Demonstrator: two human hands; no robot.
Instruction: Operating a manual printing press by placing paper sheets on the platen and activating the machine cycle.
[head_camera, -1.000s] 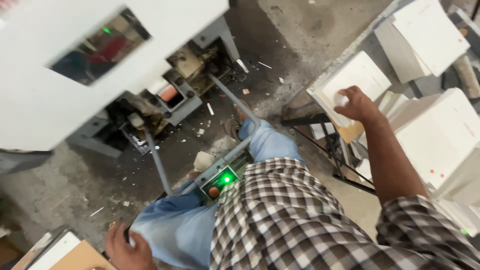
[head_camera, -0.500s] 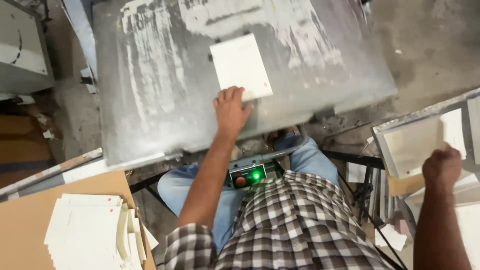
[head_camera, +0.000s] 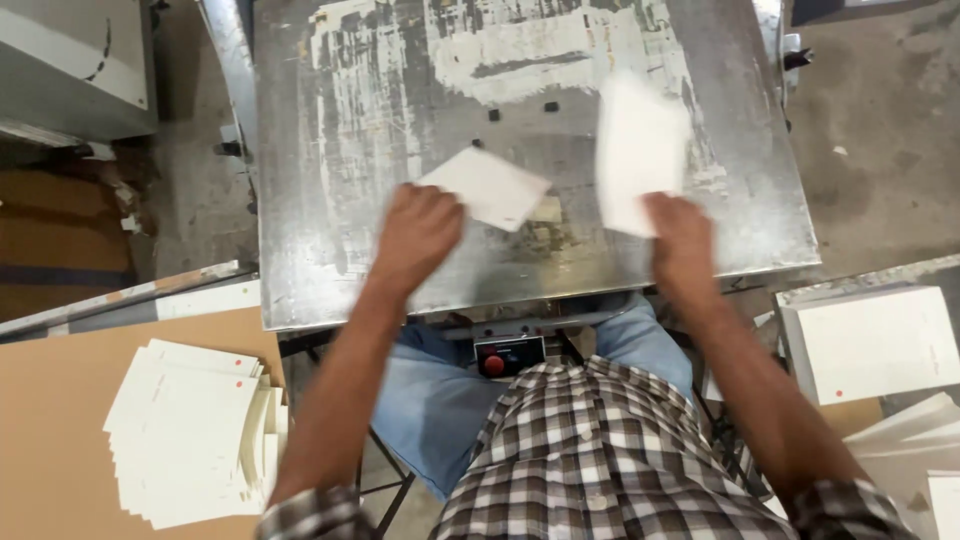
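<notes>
Since half a second ago, the right hand (head_camera: 682, 235) has come in from the stack at the right edge of the frame and now sits over the metal plate (head_camera: 330, 150) at centre right, bringing a white card (head_camera: 640, 150). That card is motion-blurred; it stands up from the fingers toward the top of the frame, its lower edge at the fingertips. The fingers appear closed on that edge, though blur hides the exact grip.

The left hand (head_camera: 418, 235) is on the plate at centre frame. Its fingers are curled on the near corner of a second white card (head_camera: 487, 186), which was square to the plate before and now lies turned at an angle. Whether this card lies flat or is lifted slightly cannot be determined.

Surrounding items:
- Lower left: a fanned stack of white cards (head_camera: 190, 440) on a brown board (head_camera: 60, 400).
- Right edge, mid-height: a squared stack of white sheets (head_camera: 870, 345) with a small red dot near its lower left corner.
- Bottom centre, under the plate's near edge: a dark control box (head_camera: 508, 355) with a red round button, just above the person's checked shirt (head_camera: 580, 450).
</notes>
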